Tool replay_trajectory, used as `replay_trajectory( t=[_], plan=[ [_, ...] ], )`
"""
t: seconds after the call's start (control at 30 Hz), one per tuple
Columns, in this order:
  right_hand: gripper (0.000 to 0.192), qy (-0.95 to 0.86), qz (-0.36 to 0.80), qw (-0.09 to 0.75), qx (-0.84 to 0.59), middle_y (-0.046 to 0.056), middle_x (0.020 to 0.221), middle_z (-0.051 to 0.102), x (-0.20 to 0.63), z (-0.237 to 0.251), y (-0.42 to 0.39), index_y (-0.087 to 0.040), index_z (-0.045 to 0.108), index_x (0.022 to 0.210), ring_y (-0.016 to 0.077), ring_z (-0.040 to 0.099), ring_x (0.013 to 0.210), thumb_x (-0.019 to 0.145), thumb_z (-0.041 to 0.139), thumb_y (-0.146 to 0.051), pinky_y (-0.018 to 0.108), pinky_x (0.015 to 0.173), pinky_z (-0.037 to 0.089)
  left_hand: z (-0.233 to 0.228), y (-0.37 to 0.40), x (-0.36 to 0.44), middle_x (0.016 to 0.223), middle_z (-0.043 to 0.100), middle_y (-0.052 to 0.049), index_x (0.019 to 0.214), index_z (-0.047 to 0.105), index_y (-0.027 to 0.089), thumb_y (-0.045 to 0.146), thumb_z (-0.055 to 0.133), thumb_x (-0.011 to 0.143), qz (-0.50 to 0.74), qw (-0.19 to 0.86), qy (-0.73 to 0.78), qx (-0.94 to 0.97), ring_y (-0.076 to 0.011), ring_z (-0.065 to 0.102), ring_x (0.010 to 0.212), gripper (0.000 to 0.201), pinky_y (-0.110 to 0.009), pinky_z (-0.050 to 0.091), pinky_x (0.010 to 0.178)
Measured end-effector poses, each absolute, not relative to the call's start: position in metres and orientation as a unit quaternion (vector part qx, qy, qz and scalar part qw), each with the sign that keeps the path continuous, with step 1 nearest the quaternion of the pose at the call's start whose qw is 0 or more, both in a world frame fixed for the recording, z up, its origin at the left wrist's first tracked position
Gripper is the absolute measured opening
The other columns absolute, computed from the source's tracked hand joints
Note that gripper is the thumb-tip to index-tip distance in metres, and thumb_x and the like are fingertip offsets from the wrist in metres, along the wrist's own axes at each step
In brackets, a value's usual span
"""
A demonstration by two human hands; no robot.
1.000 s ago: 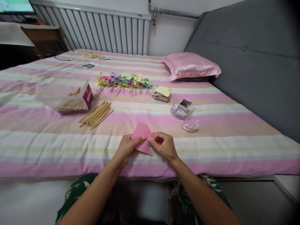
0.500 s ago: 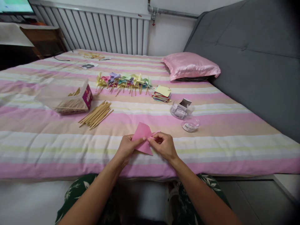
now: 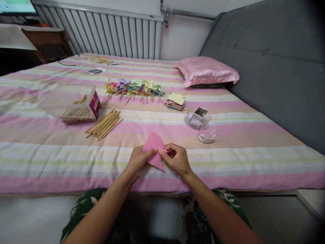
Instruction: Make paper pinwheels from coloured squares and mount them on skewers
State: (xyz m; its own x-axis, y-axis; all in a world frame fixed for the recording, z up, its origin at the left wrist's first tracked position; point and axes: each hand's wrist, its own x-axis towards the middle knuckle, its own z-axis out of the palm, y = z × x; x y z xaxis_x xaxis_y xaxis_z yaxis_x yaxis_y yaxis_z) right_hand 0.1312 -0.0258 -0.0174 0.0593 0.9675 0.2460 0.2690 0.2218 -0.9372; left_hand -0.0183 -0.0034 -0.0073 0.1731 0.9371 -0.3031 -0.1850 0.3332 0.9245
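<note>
Clear plastic tub (image 3: 76,105) holds wooden sticks, loose bundle of wooden sticks (image 3: 104,124) beside it. Near bed edge, left hand (image 3: 137,161) and right hand (image 3: 176,159) close together, both pinching folded pink paper sheet (image 3: 154,150). Small clear dishes (image 3: 200,125) right. Striped pink bedcover (image 3: 50,152), grey headboard (image 3: 274,67), white radiator (image 3: 109,32) behind.
</note>
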Motion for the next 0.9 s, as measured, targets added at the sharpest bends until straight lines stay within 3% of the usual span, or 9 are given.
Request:
replay_trajectory(
  t=[0.1, 0.23, 0.37, 0.9],
  plan=[
    [0.025, -0.551, 0.366, 0.541, -0.518, 0.001, 0.073, 0.060, 0.130, -0.016, -0.026, -0.019, 0.048, 0.071, 0.0115, 0.057, 0.057, 0.071, 0.067, -0.034, 0.021, 0.051, 0.045, -0.007, -0.004, -0.018, 0.064, 0.067, -0.005, 0.070, 0.069, 0.010, 0.030, 0.077, 0.057, 0.429, 0.660, 0.487, 0.379, -0.0140, 0.057, 0.056, 0.025, -0.024, 0.041, 0.056],
    [0.042, -0.493, 0.417, 0.590, -0.484, 0.003, 0.087, 0.064, 0.128, -0.017, -0.025, -0.022, 0.041, 0.094, 0.0131, 0.063, 0.063, 0.067, 0.072, -0.032, 0.023, 0.055, 0.049, -0.006, -0.004, -0.018, 0.065, 0.068, -0.005, 0.071, 0.069, 0.010, 0.030, 0.077, 0.058, 0.431, 0.666, 0.481, 0.374, -0.0139, 0.058, 0.057, 0.026, -0.024, 0.042, 0.057],
    [0.061, -0.456, 0.465, 0.595, -0.471, 0.001, 0.082, 0.064, 0.125, -0.021, -0.024, -0.023, 0.035, 0.114, 0.0140, 0.063, 0.063, 0.067, 0.072, -0.031, 0.025, 0.058, 0.052, -0.007, -0.005, -0.018, 0.068, 0.069, -0.007, 0.074, 0.070, 0.010, 0.031, 0.077, 0.059, 0.431, 0.668, 0.472, 0.381, -0.0156, 0.060, 0.060, 0.028, -0.026, 0.044, 0.060],
    [0.059, -0.463, 0.455, 0.589, -0.480, 0.000, 0.078, 0.062, 0.123, -0.027, -0.024, -0.022, 0.037, 0.118, 0.0135, 0.062, 0.065, 0.069, 0.070, -0.032, 0.023, 0.058, 0.051, -0.004, -0.006, -0.017, 0.068, 0.069, -0.008, 0.077, 0.071, 0.009, 0.030, 0.077, 0.059, 0.429, 0.677, 0.459, 0.383, -0.0163, 0.060, 0.061, 0.028, -0.025, 0.044, 0.060]
  ],
)
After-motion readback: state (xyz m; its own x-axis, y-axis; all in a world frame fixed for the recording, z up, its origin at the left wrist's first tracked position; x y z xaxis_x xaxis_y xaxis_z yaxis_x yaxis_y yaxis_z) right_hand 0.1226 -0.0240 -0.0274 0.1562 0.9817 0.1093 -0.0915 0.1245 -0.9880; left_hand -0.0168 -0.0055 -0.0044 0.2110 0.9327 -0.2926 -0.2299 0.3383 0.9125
